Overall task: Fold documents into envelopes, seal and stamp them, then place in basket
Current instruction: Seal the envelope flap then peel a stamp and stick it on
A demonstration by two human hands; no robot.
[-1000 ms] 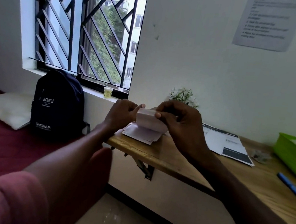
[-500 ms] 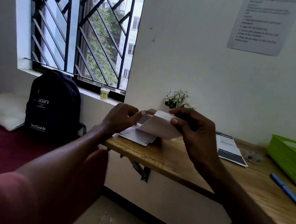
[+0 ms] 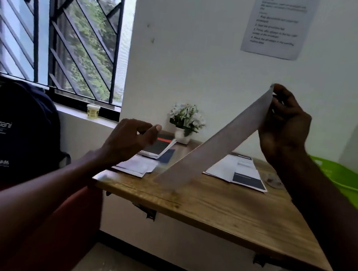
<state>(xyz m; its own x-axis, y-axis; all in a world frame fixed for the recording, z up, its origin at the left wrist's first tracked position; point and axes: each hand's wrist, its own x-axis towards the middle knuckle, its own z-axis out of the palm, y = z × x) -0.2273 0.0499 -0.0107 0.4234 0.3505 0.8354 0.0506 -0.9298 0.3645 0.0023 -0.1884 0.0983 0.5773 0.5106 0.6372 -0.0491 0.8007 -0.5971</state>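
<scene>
My right hand (image 3: 284, 128) pinches the top end of a long white envelope (image 3: 213, 142) and holds it slanting in the air, its lower end near the wooden table (image 3: 221, 206). My left hand (image 3: 132, 138) hovers over the table's left end with thumb and fingers curled; nothing shows between them. Below it lie white envelopes (image 3: 137, 166) and a dark and red booklet (image 3: 160, 148). Printed documents (image 3: 239, 172) lie at mid table. The green basket (image 3: 349, 182) stands at the right edge, partly hidden by my right forearm.
A small pot of white flowers (image 3: 185, 122) stands against the wall. A dark backpack (image 3: 18, 130) leans below the barred window (image 3: 58, 26), and a small yellow tub (image 3: 93, 111) sits on the sill. An instruction sheet (image 3: 279, 23) hangs on the wall.
My right hand has risen up and to the right, carrying the envelope away from my left hand, which has let go of it. The camera has moved closer to the table.
</scene>
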